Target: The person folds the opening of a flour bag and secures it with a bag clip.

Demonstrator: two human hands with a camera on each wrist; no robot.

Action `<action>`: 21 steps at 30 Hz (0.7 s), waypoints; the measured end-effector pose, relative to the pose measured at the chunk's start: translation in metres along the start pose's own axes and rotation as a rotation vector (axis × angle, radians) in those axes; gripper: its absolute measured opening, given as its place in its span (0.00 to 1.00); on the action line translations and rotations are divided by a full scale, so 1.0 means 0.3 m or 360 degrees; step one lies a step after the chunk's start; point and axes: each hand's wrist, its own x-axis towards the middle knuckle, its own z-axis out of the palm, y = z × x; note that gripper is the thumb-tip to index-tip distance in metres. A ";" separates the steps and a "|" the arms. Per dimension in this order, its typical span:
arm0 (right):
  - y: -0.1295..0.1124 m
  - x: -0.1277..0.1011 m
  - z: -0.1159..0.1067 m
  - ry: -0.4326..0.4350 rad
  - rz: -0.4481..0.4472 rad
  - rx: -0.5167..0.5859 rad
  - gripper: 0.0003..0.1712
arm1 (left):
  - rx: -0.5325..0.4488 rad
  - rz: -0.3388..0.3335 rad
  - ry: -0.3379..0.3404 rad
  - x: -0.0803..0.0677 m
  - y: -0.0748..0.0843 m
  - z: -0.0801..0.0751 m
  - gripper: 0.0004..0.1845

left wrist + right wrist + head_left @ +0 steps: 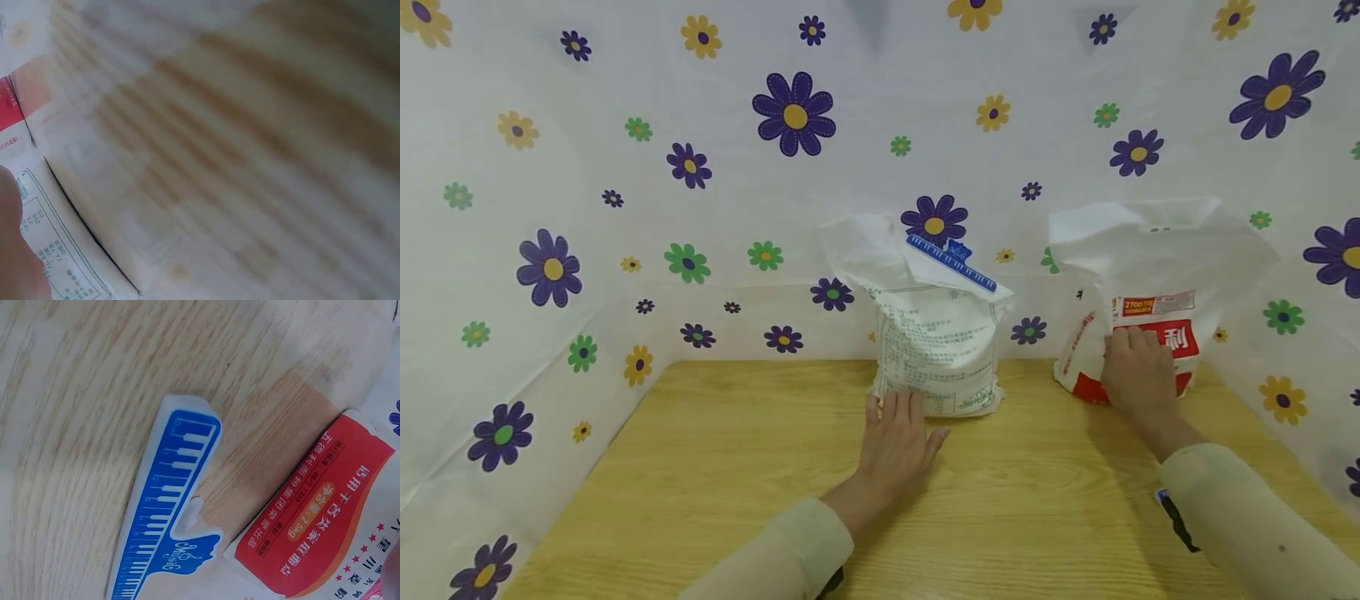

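A white bag with green print point(943, 350) stands at the middle back of the wooden table point(715, 467), its folded top held by a blue clip point(951, 262). My left hand point(898, 442) lies flat on the table, straight fingertips touching the bag's base; the left wrist view shows this bag point(62, 256) close by. My right hand point(1138, 371) rests its fingers on the front of a red-and-white bag point(1150, 250) at the right. In the right wrist view a blue piano-key clip point(165, 512) lies on the wood beside the red-and-white bag point(319, 519).
A white cloth with purple, green and yellow flowers point(790, 117) walls in the table on the left, back and right. Bare wood point(1045, 517) lies between my two arms and to the left of the white bag.
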 end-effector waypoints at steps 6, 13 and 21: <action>0.008 -0.004 -0.009 -0.0002 -0.0075 -0.0036 0.14 | -0.0003 -0.0008 -0.0079 0.019 0.021 -0.003 0.30; 0.015 -0.015 -0.012 0.0029 -0.0082 -0.0014 0.13 | 0.0015 0.0001 0.0021 0.026 0.042 -0.004 0.30; 0.006 -0.029 -0.018 0.0115 -0.0162 -0.0004 0.12 | 0.0026 0.0015 0.0093 0.033 0.040 0.005 0.29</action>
